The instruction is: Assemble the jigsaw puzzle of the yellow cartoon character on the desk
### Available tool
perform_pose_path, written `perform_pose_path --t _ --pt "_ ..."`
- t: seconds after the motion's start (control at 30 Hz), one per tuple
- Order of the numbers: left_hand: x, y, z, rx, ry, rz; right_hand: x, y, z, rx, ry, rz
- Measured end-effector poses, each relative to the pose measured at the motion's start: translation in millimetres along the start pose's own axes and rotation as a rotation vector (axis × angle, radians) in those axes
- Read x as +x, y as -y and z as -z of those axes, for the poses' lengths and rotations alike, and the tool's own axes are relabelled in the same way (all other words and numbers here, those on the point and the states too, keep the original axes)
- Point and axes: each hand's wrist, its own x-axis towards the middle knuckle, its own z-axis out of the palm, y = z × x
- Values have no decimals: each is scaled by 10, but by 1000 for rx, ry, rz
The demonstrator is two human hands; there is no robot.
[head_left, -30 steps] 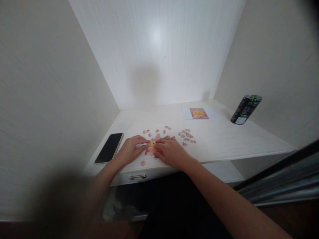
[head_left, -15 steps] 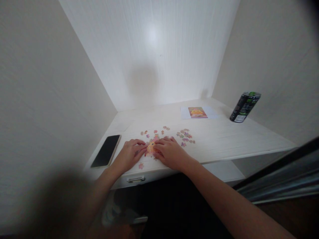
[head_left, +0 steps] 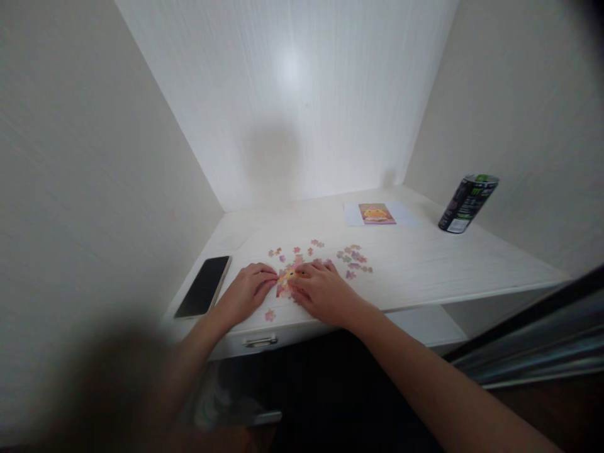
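A partly joined jigsaw puzzle (head_left: 284, 288) in yellow, orange and pink lies flat near the desk's front edge. At its left edge, my left hand (head_left: 249, 290) has thumb and fingertips close together, touching the puzzle's border. My right hand (head_left: 324, 292) reaches over the right part, fingers bent and thumb tucked in, gripping the puzzle there. It hides much of that side. A loose pink jigsaw piece (head_left: 270, 315) lies in front of the puzzle. Other loose jigsaw pieces (head_left: 355, 257) are spread to the right, and several more lie behind the puzzle.
On the left of the white desk (head_left: 283, 226) lies a dark-screened phone (head_left: 204, 287). A picture card (head_left: 376, 214) with a yellow figure rests on white paper at the back right. A black drink can (head_left: 467, 204) stands near the right wall. Below the front edge is a drawer handle (head_left: 260, 341).
The view has shifted slightly. My right fingers have moved a little over the puzzle, showing more of its yellow middle. My left hand stays at the left edge.
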Motion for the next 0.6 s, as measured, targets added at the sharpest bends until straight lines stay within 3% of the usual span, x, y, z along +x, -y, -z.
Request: perform_pose_path --t 0.3,0.5,0.6 --pt "-7 -16 -42 21 -35 14 -2 -7 2 32 1 -17" --pt "9 -139 -99 99 -154 77 -9 -13 4 27 0 -9" --pt "28 -180 -114 150 -139 36 -13 -10 17 29 -3 -9"
